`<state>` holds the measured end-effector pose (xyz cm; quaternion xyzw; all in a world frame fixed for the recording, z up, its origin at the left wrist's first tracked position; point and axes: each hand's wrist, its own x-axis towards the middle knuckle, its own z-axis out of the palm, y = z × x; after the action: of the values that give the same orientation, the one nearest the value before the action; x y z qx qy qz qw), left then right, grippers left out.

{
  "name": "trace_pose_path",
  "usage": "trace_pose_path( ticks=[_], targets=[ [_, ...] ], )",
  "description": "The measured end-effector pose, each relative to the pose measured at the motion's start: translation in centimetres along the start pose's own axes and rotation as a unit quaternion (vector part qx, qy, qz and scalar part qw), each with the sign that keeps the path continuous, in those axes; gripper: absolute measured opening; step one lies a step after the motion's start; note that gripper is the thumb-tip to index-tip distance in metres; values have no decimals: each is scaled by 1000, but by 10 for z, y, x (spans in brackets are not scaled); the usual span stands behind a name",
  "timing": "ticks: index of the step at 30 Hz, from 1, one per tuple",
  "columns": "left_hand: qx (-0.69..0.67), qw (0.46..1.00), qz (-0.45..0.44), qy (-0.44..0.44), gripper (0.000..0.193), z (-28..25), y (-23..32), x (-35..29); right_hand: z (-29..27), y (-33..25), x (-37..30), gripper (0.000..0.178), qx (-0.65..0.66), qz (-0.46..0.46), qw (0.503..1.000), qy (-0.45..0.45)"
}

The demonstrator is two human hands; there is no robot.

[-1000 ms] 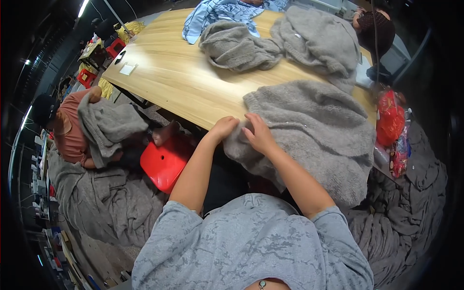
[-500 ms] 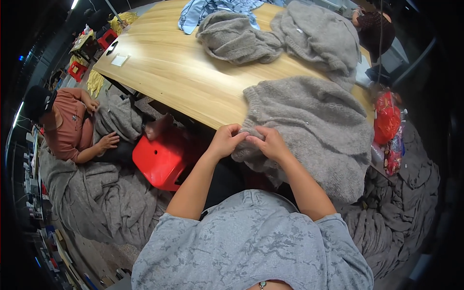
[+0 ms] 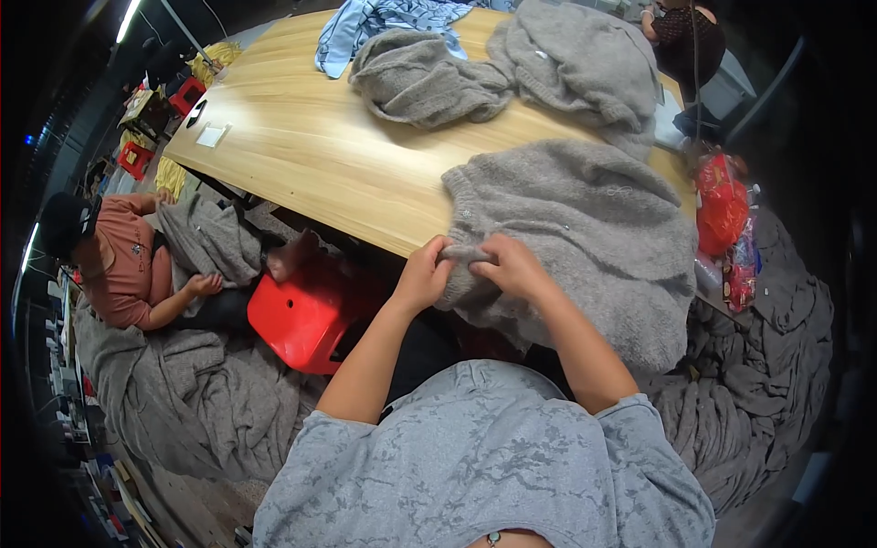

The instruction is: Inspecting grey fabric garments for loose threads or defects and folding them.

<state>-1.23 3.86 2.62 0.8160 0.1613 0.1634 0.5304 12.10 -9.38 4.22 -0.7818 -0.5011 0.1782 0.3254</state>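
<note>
A grey knitted sweater (image 3: 585,237) lies spread over the near right part of the wooden table (image 3: 301,155), its near edge hanging over the side. My left hand (image 3: 426,274) pinches the sweater's ribbed edge between thumb and fingers. Close beside it, my right hand (image 3: 512,267) grips the same edge, and a short fold of knit stretches between the two. Small pale specks show on the fabric. The underside of the hanging part is hidden.
Two more grey knits (image 3: 429,78) and blue cloth (image 3: 393,27) lie farther back. A red stool (image 3: 301,315) stands at left, near a seated co-worker (image 3: 128,260) handling grey knitwear. Grey heaps (image 3: 201,393) flank me; a red plastic bag (image 3: 722,215) sits at right.
My hands have moved slightly apart along the edge, leaving more knit between them. The view has shifted a little. The co-worker's near hand has turned and lowered.
</note>
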Motion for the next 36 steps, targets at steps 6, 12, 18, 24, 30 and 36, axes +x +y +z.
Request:
trace_pose_path(
  ticks=[6, 12, 18, 24, 30, 36],
  targets=[
    [151, 973, 168, 45, 22, 10, 4, 21, -1, 21, 71, 14, 18, -86, 986, 139],
    [216, 967, 121, 56, 18, 35, -10, 34, 44, 57, 96, 13, -9, -11, 1000, 12],
    [149, 978, 110, 96, 15, 38, -33, 39, 27, 40, 96, 13, -110, -15, 994, -21],
    [110, 974, 102, 169, 18, 36, -37, 42, 13, 31, 90, 16, 222, 122, 967, -30],
    [0, 990, 82, 111, 22, 43, -42, 40, 12, 31, 72, 16, 360, 240, 901, -8],
    [-152, 988, 13, 34, 10, 30, -52, 43, 10, 29, 59, 20, -114, -66, 988, -74]
  ],
)
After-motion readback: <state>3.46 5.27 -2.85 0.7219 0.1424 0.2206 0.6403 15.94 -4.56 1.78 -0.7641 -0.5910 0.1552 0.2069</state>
